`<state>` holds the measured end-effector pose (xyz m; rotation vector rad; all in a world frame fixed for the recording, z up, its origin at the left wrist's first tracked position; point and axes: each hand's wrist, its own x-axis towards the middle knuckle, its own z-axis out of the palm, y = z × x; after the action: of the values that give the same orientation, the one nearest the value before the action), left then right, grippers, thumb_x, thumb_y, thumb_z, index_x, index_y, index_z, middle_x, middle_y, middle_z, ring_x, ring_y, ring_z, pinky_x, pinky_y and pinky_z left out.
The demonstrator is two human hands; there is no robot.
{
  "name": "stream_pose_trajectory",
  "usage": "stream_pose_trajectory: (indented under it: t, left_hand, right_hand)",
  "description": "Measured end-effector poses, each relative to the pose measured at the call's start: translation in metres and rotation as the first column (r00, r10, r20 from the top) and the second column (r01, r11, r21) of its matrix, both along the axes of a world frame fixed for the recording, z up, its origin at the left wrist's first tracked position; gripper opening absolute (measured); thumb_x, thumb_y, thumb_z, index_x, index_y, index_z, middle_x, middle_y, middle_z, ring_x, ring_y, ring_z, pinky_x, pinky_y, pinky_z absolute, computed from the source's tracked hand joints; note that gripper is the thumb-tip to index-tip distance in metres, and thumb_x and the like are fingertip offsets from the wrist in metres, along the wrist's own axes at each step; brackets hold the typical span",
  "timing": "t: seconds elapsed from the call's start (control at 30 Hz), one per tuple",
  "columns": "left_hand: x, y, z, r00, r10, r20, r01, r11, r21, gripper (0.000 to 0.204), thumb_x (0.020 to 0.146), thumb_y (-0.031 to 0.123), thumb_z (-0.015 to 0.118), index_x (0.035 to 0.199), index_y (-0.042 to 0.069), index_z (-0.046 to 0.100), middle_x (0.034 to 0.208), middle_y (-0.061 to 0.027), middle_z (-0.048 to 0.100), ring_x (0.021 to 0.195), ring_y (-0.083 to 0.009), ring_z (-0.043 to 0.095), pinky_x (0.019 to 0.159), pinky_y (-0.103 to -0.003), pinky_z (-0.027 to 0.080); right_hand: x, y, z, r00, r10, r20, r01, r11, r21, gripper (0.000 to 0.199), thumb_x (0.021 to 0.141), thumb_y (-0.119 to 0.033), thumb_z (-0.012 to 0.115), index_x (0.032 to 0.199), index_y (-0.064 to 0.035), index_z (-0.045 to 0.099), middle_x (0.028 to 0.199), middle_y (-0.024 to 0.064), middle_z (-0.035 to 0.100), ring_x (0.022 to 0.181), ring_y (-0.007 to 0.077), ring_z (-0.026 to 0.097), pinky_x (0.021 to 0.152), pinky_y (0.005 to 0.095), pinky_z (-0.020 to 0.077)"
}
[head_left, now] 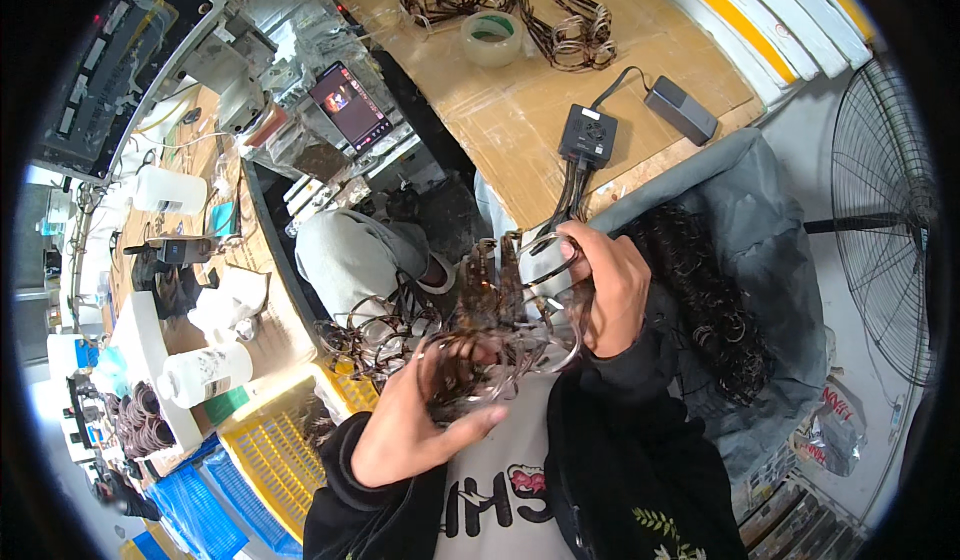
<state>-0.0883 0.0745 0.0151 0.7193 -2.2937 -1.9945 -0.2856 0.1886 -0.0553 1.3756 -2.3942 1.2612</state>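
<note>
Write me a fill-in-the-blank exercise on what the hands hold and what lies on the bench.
1. Both hands, left hand and right hand, hold a tangled bundle of wire ____.
2. The roll of clear tape lies on a sheet of ____.
3. The phone has its screen ____.
4. At the lower left stands a ____ slotted crate.

Missing words: loops; cardboard; lit; yellow

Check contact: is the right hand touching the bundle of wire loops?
Touching. The head view shows the right hand with its fingers curled over the top of the bundle of wire loops, no gap visible.
</note>
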Motion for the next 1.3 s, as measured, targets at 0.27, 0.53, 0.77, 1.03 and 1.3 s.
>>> stream_pose_trajectory:
  t: [0.27,0.53,0.77,1.03,1.3]
  left_hand:
    - [-0.004,0.002,-0.014,1.000,-0.028,-0.010,0.027,0.997,-0.066,0.054,0.075,0.019,0.075,0.115,-0.005,0.048,0.104,-0.0172,0.054,0.093,-0.0294,0.057,0.082,-0.034,0.046]
    - [-0.007,-0.004,-0.028,0.986,0.111,-0.122,-0.070,0.951,0.301,0.048,0.078,0.003,0.070,0.114,-0.002,0.038,0.113,-0.0129,0.055,0.105,-0.0180,0.051,0.094,-0.033,0.039]
    - [-0.004,-0.008,-0.031,0.973,0.005,-0.231,0.108,0.875,0.473,0.053,0.078,-0.001,0.066,0.120,-0.002,0.034,0.118,-0.0126,0.048,0.114,-0.0204,0.045,0.099,-0.033,0.032]
    - [0.018,-0.015,-0.039,0.963,0.006,-0.270,0.173,0.754,0.634,0.062,0.075,-0.003,0.066,0.126,-0.001,0.030,0.130,-0.0187,0.044,0.119,-0.0249,0.042,0.102,-0.036,0.027]
    - [0.065,-0.021,-0.041,0.949,0.103,-0.300,0.170,0.634,0.755,0.062,0.068,0.002,0.074,0.120,-0.002,0.040,0.119,-0.0170,0.051,0.117,-0.0295,0.046,0.101,-0.043,0.031]
  right_hand:
    - [0.001,-0.006,0.000,0.999,-0.030,0.024,0.031,0.999,-0.020,0.026,0.070,-0.005,0.063,0.096,-0.0054,0.060,0.073,0.0114,0.061,0.062,0.0287,0.053,0.061,0.0331,0.0399]
    - [0.006,-0.005,0.003,0.999,-0.030,-0.013,0.031,0.998,0.061,0.028,0.071,-0.007,0.059,0.100,-0.0043,0.058,0.073,0.0080,0.061,0.063,0.0262,0.057,0.059,0.0342,0.0378]
    - [0.013,-0.003,0.008,0.996,-0.068,-0.050,0.073,0.993,0.097,0.026,0.073,-0.004,0.058,0.099,-0.0044,0.058,0.068,0.0039,0.058,0.061,0.0227,0.057,0.058,0.0321,0.0363]
    - [0.018,0.010,0.006,0.990,-0.026,0.139,0.018,0.998,0.062,0.019,0.077,-0.001,0.060,0.096,-0.0022,0.058,0.089,0.0146,0.056,0.076,0.0353,0.058,0.066,0.0391,0.0463]
    - [0.022,0.028,0.007,0.844,0.058,0.534,-0.144,0.982,0.121,0.037,0.068,0.001,0.071,0.101,0.0021,0.054,0.100,0.0143,0.056,0.077,0.0296,0.062,0.064,0.0334,0.0484]
